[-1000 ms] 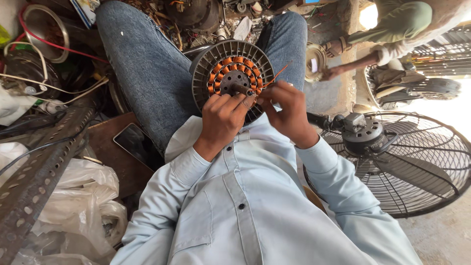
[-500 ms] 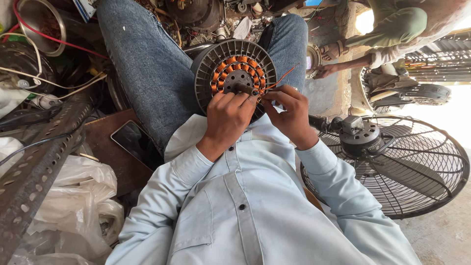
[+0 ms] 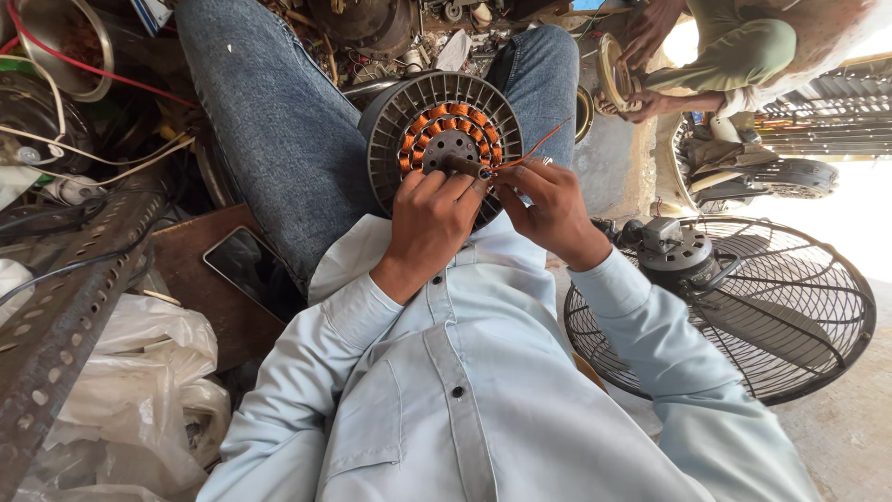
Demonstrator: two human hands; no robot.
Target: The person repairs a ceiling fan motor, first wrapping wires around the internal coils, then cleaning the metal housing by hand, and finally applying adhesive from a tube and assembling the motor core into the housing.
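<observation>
Fan motor (image 3: 439,149) closer now, both hands unmoved.

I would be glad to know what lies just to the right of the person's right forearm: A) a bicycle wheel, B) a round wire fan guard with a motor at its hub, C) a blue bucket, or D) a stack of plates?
B: beside the right hand and its sleeve, a round wire fan guard lies on the ground, with a grey motor at its hub.
</observation>
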